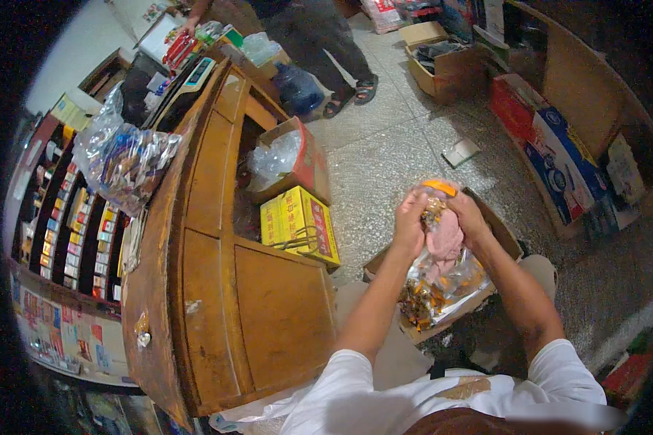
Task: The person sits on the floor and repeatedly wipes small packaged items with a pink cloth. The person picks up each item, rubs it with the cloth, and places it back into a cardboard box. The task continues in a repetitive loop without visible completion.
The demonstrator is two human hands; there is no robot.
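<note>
Both of my hands hold a small clear plastic bag (436,200) with an orange top strip, my left hand (411,217) at one side and my right hand (468,215) at the other. Small brownish pieces show inside the bag. Just below it hangs or lies a pink cloth-like item (445,239); what supports it cannot be told. Under my hands stands an open cardboard box (503,234) lined with silvery plastic. It contains many small orange-and-clear packets (427,299).
A wooden counter (283,299) stands at left, bearing a bulging plastic bag (128,157). Beside it are a yellow box (294,223) and a red carton (315,163). Another person (315,43) stands ahead. Cartons (451,70) and a blue-and-red box (555,157) lie right.
</note>
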